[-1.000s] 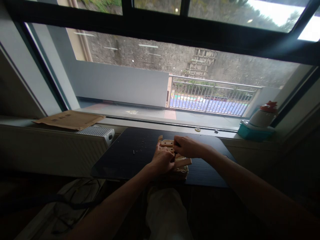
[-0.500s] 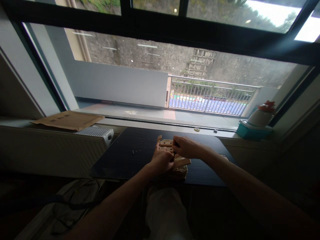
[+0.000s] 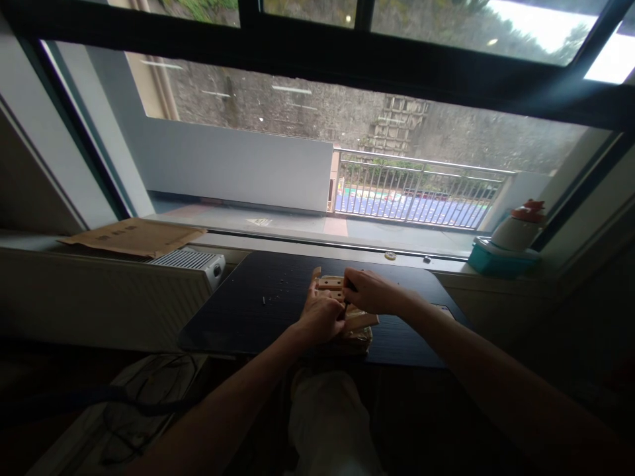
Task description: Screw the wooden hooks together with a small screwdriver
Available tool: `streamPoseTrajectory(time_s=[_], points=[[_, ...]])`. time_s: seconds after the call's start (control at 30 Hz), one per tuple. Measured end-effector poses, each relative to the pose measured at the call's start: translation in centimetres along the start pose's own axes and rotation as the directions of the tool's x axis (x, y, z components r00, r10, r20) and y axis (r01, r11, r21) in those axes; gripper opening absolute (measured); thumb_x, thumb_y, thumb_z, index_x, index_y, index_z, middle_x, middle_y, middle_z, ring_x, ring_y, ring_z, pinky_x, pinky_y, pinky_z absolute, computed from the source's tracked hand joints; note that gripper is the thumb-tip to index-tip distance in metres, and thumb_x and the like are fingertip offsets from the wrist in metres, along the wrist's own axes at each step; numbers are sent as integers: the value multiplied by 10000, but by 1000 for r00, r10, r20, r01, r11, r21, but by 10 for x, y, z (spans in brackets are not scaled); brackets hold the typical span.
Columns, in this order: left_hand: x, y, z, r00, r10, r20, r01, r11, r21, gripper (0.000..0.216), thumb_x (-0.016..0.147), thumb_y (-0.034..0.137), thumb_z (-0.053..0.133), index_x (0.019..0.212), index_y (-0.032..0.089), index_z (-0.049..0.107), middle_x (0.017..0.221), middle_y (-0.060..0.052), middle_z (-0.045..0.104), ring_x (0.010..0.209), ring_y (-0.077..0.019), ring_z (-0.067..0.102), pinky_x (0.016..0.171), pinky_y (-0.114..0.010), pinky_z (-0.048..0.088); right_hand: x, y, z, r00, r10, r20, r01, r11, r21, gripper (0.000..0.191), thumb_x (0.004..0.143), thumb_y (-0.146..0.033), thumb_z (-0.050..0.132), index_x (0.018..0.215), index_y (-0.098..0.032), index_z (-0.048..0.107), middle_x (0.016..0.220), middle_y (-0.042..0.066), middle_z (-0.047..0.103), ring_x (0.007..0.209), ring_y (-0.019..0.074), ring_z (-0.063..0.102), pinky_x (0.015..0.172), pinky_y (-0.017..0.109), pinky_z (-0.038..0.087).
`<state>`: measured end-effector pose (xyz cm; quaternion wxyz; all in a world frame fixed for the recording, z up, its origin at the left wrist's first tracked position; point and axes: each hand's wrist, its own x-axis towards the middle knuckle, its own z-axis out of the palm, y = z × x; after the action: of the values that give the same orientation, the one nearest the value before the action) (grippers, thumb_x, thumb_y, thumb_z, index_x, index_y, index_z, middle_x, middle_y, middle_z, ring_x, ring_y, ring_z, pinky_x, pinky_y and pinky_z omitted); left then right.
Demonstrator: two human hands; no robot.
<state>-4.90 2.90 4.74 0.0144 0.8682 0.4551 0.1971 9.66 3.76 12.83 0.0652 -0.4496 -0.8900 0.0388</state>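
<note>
On the dark table, a light wooden piece with dark round holes point(image 3: 331, 283) lies under my hands, with a flat wooden slat point(image 3: 361, 322) angled at its near right side. My left hand point(image 3: 323, 316) is closed around the wooden piece's left side, fingers pressing it. My right hand point(image 3: 370, 291) is closed in a fist around the dark handle of what looks like a screwdriver point(image 3: 346, 305). Its thin shaft points down at the wood beside my left fingertips; the tip is hidden. A block wrapped in clear film or tape point(image 3: 358, 344) sits beneath the wood.
A small screw-like piece point(image 3: 264, 300) and crumbs lie left on the table point(image 3: 233, 324). A phone-like flat object point(image 3: 443, 311) is partly behind my right forearm. A radiator point(image 3: 191, 291) with a brown envelope point(image 3: 133, 237) stands left; a bottle point(image 3: 518, 228) on a teal box point(image 3: 501, 258) stands right.
The view has shifted very slightly. Both hands keep their places and grips, with no clear movement of the wood or the screwdriver.
</note>
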Motion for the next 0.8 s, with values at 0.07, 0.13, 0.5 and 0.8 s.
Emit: streamPoseTrajectory(time_s=[0.07, 0.13, 0.5, 0.8], points=[[0, 1, -1, 1000, -8, 6, 8, 1000, 7, 203, 740, 330, 543, 626, 207, 656, 691, -18, 650, 831, -207, 573, 1048, -512, 87, 1, 2, -3, 1000, 9, 24, -9, 1000, 13, 122, 820, -239, 439, 852, -157, 523, 737, 32, 604, 600, 110, 464, 528, 225, 283], [0, 1, -2, 1000, -13, 10, 12, 1000, 12, 199, 739, 328, 542, 631, 212, 662, 689, -17, 646, 824, -208, 573, 1045, -520, 89, 4, 3, -11, 996, -11, 87, 8, 999, 39, 133, 807, -252, 461, 868, -166, 542, 759, 28, 612, 615, 110, 481, 522, 216, 292], [1, 0, -10, 996, -17, 84, 25, 995, -95, 195, 733, 346, 558, 641, 203, 654, 701, -2, 647, 877, -210, 573, 1044, -523, 91, 11, -3, -28, 976, -58, 208, 58, 998, 4, 177, 771, -220, 488, 896, -176, 605, 799, 29, 633, 612, 102, 493, 513, 206, 313], [-20, 4, -28, 994, -38, 107, 37, 999, 10, 138, 743, 247, 541, 786, 230, 671, 788, -47, 650, 976, -253, 512, 868, -418, 296, 10, 0, -22, 986, -45, 158, 50, 998, -33, 160, 781, -263, 502, 898, -190, 582, 800, 18, 631, 599, 105, 486, 502, 209, 296]])
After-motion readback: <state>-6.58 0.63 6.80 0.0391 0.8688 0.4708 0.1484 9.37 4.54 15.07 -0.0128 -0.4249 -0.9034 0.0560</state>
